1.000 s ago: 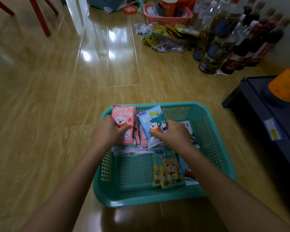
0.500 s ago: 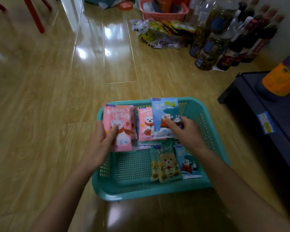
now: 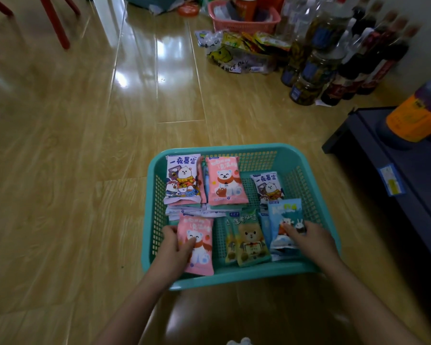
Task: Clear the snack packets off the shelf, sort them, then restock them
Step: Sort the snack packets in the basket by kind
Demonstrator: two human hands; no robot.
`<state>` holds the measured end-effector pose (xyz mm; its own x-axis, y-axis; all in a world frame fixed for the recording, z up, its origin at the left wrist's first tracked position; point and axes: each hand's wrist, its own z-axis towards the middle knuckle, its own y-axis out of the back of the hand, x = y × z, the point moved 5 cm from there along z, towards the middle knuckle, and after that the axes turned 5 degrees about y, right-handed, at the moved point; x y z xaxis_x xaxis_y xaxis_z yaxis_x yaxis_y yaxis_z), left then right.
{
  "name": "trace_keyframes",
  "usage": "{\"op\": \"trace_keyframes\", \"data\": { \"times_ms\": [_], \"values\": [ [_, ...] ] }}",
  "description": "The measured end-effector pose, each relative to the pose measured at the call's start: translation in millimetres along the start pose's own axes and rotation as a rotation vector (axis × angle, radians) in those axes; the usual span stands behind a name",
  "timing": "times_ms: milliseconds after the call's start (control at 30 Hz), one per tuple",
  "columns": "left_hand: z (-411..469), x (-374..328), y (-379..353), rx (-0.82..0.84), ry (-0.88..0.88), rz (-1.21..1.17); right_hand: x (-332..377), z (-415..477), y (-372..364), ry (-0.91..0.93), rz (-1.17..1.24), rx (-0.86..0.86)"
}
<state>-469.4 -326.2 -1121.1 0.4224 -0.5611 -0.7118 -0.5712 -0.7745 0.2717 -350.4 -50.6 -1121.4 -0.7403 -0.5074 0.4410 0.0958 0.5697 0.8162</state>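
Both hands have drawn back from the far row of the teal basket (image 3: 246, 277) to its near side, each bringing a packet with it. Lifting those two off the back has uncovered a white-and-purple packet (image 3: 182, 180) at the far left.

From the head camera, the left hand (image 3: 171, 253) pinches a pink bear packet (image 3: 200, 236), thumb across its face and fingers curled behind. It holds the packet upright over the near-left corner, which looks free of other packets, so this is probably the start of a pink pile. The right hand (image 3: 311, 242) has its fingers curled on the lower end of a blue packet (image 3: 284, 217). It is lowering it onto other blue ones at the near right, like going with like.

Between the two hands lies a green bear packet (image 3: 251, 241) on top of a matching one. At the back, a second pink packet (image 3: 225, 183) and a smaller white-and-purple packet (image 3: 269, 186) rest on a loose heap that is not yet sorted.

The basket stands on the wooden floor beside the dark shelf (image 3: 408, 185) at the right. The packets are already off it, and the sorting is about half done, I would say. Gripping each packet flat and face-up keeps its print readable, which helps in matching the colours.
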Motion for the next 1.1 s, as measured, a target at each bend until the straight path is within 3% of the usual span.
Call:
{"op": "trace_keyframes", "data": {
  "times_ms": [200, 367, 600, 700, 800, 900, 1033, 1100],
  "values": [
    [21.6, 3.2, -10.5, -0.057, 0.085, 0.153, 4.5, 3.6, -14.7, -0.031, -0.154, 0.115],
    [32.6, 8.7, -13.2, -0.005, 0.133, 0.506, 2.0, 9.2, -17.0, -0.071, -0.327, 0.193],
    [35.0, 7.5, -16.5, -0.058, 0.046, 0.905, 15.3, 5.0, -7.9, -0.046, -0.482, 0.146],
    [29.8, -14.2, -1.8, -0.116, -0.029, 1.107, 50.2, 7.3, 8.4, 0.114, -0.452, 0.014],
    [19.0, -57.3, 31.0, -0.403, -0.224, 0.878, 99.9, 14.3, 16.3, 0.3, -0.188, -0.1],
    [18.9, -92.8, 57.0, -0.643, -0.343, 0.638, 143.1, 27.5, 4.9, 0.368, -0.092, -0.076],
    [49.0, -106.0, 52.1, -0.483, -0.249, 0.799, 165.5, 43.4, -14.6, 0.359, -0.135, -0.038],
    [62.7, -100.8, 49.3, -0.394, -0.177, 0.767, 164.0, 48.7, -18.0, 0.336, -0.11, -0.035]
  ]
}}
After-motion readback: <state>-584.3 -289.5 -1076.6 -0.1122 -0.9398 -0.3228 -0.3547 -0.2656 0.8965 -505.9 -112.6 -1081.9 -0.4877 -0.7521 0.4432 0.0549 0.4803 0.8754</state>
